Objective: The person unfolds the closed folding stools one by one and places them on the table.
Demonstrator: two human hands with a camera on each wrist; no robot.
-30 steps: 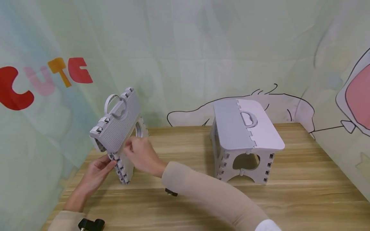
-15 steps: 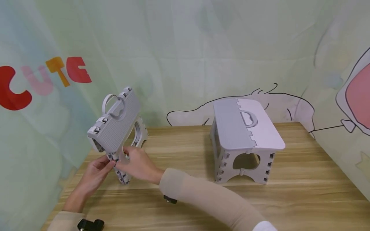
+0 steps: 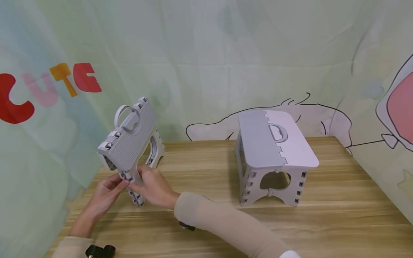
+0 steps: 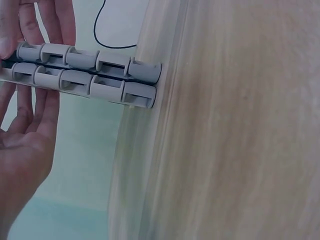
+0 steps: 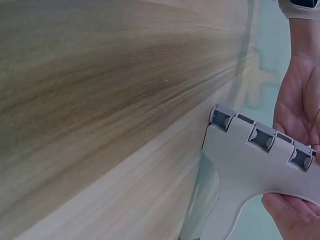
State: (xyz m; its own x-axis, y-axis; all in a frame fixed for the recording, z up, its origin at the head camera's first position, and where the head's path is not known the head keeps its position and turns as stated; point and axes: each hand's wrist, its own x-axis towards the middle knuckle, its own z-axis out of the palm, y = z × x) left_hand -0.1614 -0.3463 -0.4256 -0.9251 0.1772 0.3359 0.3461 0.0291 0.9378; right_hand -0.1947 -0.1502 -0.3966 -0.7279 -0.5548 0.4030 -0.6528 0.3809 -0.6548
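Note:
A grey-white plastic folding stool (image 3: pixel 129 139) stands at the left of the table, its top folded up into a narrow upright shape with two handle loops above. My left hand (image 3: pixel 104 193) pinches the stool's near hinged edge, low on its left side. From the right, my right hand (image 3: pixel 155 184) grips the same end panel, fingers through the cutout and thumb near the left thumb. In the right wrist view, the panel's hinge row (image 5: pixel 262 137) lies between the hands. The left wrist view shows two hinged edges (image 4: pixel 85 72) side by side, their foot at the table.
A second folding stool (image 3: pixel 274 143) stands unfolded on the wood-grain table (image 3: pixel 206 229) to the right. A printed cloth backdrop (image 3: pixel 206 71) closes in the back and sides, close beside the left stool.
My right hand has lowered slightly and closed around the end panel, its thumb coming to the near edge. The left hand keeps its grip. The stool has tilted very slightly left.

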